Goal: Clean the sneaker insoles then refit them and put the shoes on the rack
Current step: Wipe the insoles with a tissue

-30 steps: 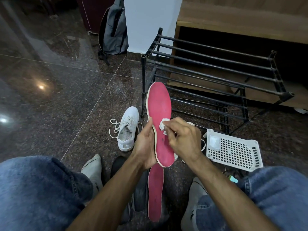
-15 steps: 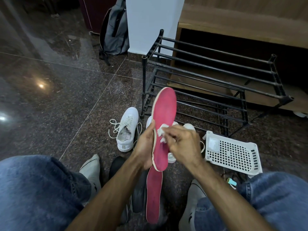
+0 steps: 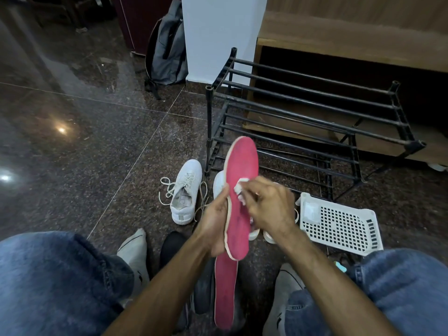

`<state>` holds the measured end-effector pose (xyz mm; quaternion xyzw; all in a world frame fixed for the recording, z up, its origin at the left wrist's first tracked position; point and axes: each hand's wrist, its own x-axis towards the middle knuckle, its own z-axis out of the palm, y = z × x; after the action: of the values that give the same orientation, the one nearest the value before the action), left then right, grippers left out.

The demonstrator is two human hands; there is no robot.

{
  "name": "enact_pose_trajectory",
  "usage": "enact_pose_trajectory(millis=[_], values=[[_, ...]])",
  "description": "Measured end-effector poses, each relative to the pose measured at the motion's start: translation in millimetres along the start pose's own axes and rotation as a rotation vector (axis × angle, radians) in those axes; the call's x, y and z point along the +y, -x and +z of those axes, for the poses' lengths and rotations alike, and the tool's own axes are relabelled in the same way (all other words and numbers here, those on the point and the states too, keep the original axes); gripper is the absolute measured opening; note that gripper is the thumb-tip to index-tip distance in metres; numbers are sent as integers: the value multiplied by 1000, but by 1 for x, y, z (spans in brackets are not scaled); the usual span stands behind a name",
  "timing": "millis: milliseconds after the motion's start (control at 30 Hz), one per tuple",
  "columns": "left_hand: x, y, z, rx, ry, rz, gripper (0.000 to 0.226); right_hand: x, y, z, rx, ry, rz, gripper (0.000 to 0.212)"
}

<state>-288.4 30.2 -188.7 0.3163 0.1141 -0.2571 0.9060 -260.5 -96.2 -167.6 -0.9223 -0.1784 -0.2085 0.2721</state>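
Centre frame: I am holding the red insole upright, left hand gripping its edge, right hand pinching a white wipe against it; second insole lying on the floor below.

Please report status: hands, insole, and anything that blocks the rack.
Left hand grips pink insole upright. Right hand pinches white wipe against it. Second insole on floor. Rack bars bare.

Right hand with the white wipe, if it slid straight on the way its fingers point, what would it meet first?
The right hand points left across the raised pink foam insole, so it would likely first meet the thumb of the left hand gripping that insole's edge, though depth is unclear.
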Motion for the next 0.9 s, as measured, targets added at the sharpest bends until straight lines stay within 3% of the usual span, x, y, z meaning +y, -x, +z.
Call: enact_pose_trajectory(millis=[100,233,300,400,500,633,767,833,900], values=[[-16,0,3,-34,-112,-26,52,18,-11,-8,97,18,132,11],[-16,-2,3,-16,-162,-22,53,29,-13,-14,95,-106,235,12],[-10,-2,2,-21,-172,-10,47,28,-8,-13,2,-206,215,12],[-2,-3,-1,18,-77,18,39,16,6,-8,-300,-311,162,12],[4,-7,-10,83,-5,59,50,4,16,-4,-466,-205,11,18],[-2,-7,-8,38,2,5,53,3,8,-3,-316,-85,-22,20],[-19,-2,2,-53,-176,-137,64,17,-10,-7,-19,0,162,14],[-23,-2,2,-83,-224,-183,63,26,-16,-12,52,-41,297,13],[-23,-3,-1,-106,-249,-203,62,32,-15,-14,70,-111,313,13]])
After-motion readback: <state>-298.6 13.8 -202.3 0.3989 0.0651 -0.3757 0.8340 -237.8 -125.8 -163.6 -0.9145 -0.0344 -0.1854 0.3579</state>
